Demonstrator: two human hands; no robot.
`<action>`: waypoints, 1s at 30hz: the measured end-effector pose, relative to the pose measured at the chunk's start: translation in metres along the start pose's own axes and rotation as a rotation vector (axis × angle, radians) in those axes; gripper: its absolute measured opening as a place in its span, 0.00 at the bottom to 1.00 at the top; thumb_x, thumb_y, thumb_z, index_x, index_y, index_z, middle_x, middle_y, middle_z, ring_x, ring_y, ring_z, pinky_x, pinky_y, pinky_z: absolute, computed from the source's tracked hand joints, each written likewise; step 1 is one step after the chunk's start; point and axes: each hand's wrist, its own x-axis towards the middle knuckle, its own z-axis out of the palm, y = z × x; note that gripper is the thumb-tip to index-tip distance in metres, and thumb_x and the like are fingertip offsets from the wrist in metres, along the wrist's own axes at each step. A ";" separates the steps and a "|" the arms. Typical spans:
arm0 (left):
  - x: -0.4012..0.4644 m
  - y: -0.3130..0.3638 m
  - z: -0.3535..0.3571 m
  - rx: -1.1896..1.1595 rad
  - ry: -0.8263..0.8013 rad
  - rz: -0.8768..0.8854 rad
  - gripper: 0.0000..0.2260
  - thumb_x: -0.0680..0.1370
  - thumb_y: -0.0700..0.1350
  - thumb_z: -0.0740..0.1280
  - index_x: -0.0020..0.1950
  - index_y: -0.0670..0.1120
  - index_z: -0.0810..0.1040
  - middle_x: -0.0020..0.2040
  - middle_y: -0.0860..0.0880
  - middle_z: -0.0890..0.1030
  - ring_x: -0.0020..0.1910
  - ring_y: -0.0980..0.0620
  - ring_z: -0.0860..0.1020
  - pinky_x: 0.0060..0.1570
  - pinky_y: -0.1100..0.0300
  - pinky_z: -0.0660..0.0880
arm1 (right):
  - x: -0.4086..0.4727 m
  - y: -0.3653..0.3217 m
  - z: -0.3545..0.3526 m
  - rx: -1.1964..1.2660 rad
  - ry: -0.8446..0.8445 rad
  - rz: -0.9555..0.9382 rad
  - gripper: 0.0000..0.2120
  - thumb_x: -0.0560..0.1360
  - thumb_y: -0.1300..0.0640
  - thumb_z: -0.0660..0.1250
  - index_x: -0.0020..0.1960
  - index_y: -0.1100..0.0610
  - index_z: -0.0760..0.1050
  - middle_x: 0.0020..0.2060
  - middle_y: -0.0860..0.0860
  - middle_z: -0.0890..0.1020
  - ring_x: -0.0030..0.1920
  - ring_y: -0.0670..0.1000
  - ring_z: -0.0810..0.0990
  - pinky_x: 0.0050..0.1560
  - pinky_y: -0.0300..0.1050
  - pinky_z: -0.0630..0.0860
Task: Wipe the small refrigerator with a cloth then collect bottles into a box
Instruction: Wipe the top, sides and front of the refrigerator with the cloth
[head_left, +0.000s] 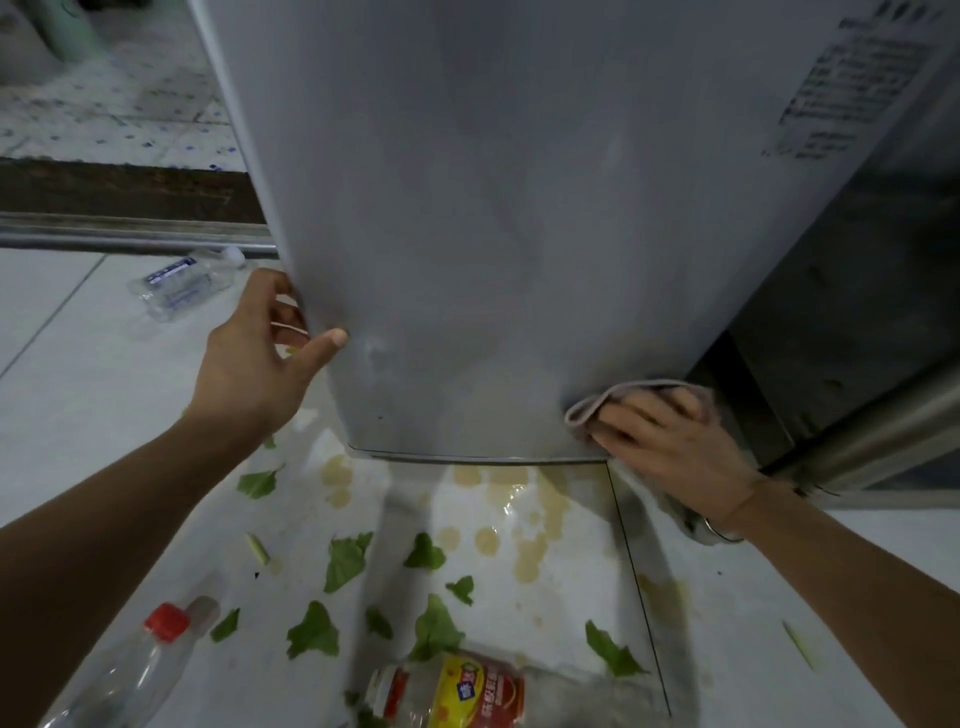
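A small grey refrigerator (509, 218) fills the upper middle of the view. My left hand (260, 358) grips its lower left edge, thumb on the front. At the fridge's lower right corner my right hand (670, 441) presses a pinkish cloth (618, 400) against the surface. Three empty plastic bottles lie on the floor: a clear one with a blue label (182, 283) at the left, one with a red cap (140, 670) at the bottom left, and one with a yellow label (457, 691) at the bottom centre. No box is in view.
Green leaf scraps (343, 561) and brownish liquid stains (524, 535) are scattered on the white tiled floor in front of the fridge. A dark cabinet with a metal rail (872, 415) stands to the right. A door threshold (124, 228) runs across the left.
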 end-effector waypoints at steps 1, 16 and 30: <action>-0.001 -0.001 0.001 0.008 -0.004 -0.002 0.17 0.73 0.52 0.70 0.57 0.52 0.68 0.50 0.52 0.77 0.47 0.51 0.78 0.46 0.55 0.72 | 0.007 0.005 -0.007 0.009 0.131 0.069 0.21 0.66 0.62 0.70 0.58 0.49 0.76 0.59 0.52 0.74 0.57 0.57 0.72 0.50 0.52 0.67; -0.005 -0.038 0.021 0.049 -0.097 -0.025 0.12 0.74 0.52 0.69 0.51 0.50 0.69 0.41 0.55 0.76 0.43 0.49 0.78 0.44 0.53 0.77 | 0.025 -0.044 0.015 0.226 -0.092 0.081 0.36 0.50 0.66 0.81 0.57 0.54 0.81 0.48 0.57 0.80 0.41 0.58 0.80 0.40 0.50 0.80; 0.001 -0.046 0.009 -0.130 -0.239 0.002 0.12 0.74 0.38 0.69 0.51 0.50 0.70 0.45 0.54 0.77 0.44 0.53 0.79 0.42 0.64 0.74 | 0.122 -0.119 0.000 0.136 0.272 -0.048 0.15 0.74 0.61 0.61 0.53 0.55 0.84 0.47 0.49 0.85 0.34 0.51 0.79 0.37 0.44 0.75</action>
